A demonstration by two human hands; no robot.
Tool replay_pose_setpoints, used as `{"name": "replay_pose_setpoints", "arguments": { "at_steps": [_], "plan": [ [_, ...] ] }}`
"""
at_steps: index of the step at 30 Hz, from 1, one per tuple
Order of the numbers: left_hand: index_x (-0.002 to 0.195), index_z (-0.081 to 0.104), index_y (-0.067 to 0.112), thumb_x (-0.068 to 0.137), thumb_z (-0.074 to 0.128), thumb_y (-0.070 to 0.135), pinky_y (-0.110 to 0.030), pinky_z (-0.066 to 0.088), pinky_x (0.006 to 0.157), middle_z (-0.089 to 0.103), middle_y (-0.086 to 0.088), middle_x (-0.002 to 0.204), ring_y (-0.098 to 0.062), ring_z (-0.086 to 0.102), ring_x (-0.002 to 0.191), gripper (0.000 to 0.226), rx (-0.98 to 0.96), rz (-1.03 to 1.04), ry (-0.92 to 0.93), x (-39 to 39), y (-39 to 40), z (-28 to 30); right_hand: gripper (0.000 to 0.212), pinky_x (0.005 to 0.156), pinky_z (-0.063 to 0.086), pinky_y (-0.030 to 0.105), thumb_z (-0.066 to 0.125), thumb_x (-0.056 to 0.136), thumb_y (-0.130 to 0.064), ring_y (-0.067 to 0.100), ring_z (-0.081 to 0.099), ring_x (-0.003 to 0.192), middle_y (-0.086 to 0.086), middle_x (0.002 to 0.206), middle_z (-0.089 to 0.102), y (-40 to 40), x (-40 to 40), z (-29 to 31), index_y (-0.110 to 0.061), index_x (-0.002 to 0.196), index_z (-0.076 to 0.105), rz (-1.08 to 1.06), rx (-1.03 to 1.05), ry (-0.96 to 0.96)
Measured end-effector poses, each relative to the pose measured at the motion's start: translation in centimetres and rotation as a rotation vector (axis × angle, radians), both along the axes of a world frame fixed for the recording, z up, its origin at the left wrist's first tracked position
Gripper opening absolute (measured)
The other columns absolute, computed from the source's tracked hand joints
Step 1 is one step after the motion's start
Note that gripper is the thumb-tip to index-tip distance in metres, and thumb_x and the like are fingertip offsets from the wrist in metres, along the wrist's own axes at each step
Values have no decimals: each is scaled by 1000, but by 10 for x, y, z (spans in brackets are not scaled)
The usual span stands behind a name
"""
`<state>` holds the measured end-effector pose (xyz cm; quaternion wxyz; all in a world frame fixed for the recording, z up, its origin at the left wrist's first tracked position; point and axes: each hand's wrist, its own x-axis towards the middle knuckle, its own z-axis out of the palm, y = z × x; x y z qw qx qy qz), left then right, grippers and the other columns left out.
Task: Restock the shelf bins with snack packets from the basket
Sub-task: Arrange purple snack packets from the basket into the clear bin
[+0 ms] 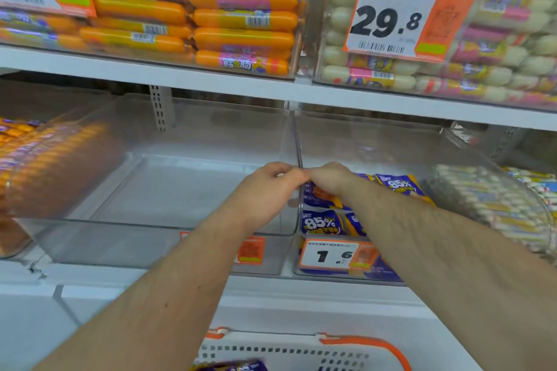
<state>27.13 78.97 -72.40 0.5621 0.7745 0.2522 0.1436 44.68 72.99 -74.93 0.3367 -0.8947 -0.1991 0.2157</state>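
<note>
Purple and orange snack packets point(321, 223) marked "85%" lie in a clear shelf bin point(376, 278) with a "1.6" price tag. My right hand point(331, 181) is inside this bin, knuckles up, with its fingers curled down over a packet point(321, 194) at the top of the pile. My left hand point(268, 190) reaches up beside it, fingers curled at the top edge of the wall between this bin and the empty clear bin point(168, 190) to the left. What the left fingers hold is hidden. The white basket point(301, 349) with orange handles sits below, one purple packet point(232, 366) showing in it.
The upper shelf point(211, 81) holds clear bins of orange sausages point(241, 21) and pale sausages point(497, 69) behind a "29.8" tag point(391, 15). A bin of orange sticks point(45, 166) is at the lower left and a bin of pale sticks point(488, 199) at the lower right.
</note>
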Motion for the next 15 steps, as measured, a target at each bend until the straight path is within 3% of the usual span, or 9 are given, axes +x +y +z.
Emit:
{"name": "replay_pose_setpoints", "arguments": {
  "at_steps": [2, 5, 7, 9, 10, 13, 15],
  "plan": [
    [116, 58, 36, 87, 54, 54, -34, 43, 84, 62, 14, 117, -11, 58, 108, 34, -4, 1, 3, -1, 0, 0, 51, 84, 54, 37, 72, 76, -47, 24, 64, 91, 8, 101, 67, 0, 2, -1, -8, 108, 65, -53, 104, 66],
    [120, 58, 34, 89, 54, 53, -34, 43, 82, 63, 13, 116, -11, 58, 108, 37, -14, 0, 1, -1, -1, 0, 41, 84, 50, 36, 68, 82, -43, 19, 60, 76, 7, 97, 62, -3, 1, 3, -12, 107, 58, -90, 238, 175],
    [119, 58, 33, 90, 54, 52, -32, 43, 78, 64, 13, 114, -10, 59, 106, 35, -13, 3, 3, -1, -1, 0, 36, 89, 50, 37, 62, 88, -44, 19, 61, 81, 5, 111, 60, -5, 3, 4, -20, 113, 52, -118, 312, 238],
    [118, 59, 33, 90, 54, 52, -28, 43, 73, 65, 12, 113, -9, 60, 103, 34, -7, 13, -2, 0, -1, 0, 41, 82, 49, 34, 57, 92, -44, 16, 60, 83, 0, 116, 56, -6, 4, 4, -21, 126, 50, -113, 350, 275],
    [118, 59, 32, 89, 54, 52, -27, 43, 71, 65, 11, 113, -9, 60, 103, 35, -2, 15, -2, 0, -2, 0, 47, 83, 45, 33, 55, 93, -45, 16, 58, 89, 1, 120, 56, -7, 3, 4, -20, 133, 48, -114, 355, 272],
    [120, 59, 31, 89, 54, 52, -27, 43, 72, 65, 9, 115, -11, 60, 104, 38, 12, 11, 9, 1, 0, -1, 64, 102, 35, 41, 51, 93, -52, 25, 44, 130, 4, 151, 41, -5, 5, 5, -21, 147, 39, -121, 358, 271],
    [122, 59, 29, 86, 56, 55, -29, 46, 79, 64, 8, 118, -14, 60, 107, 44, 24, 23, -1, 0, 0, -1, 64, 107, 32, 41, 47, 96, -52, 26, 36, 139, 5, 156, 35, -7, -1, 12, -20, 151, 34, -119, 363, 274]
  ]
}}
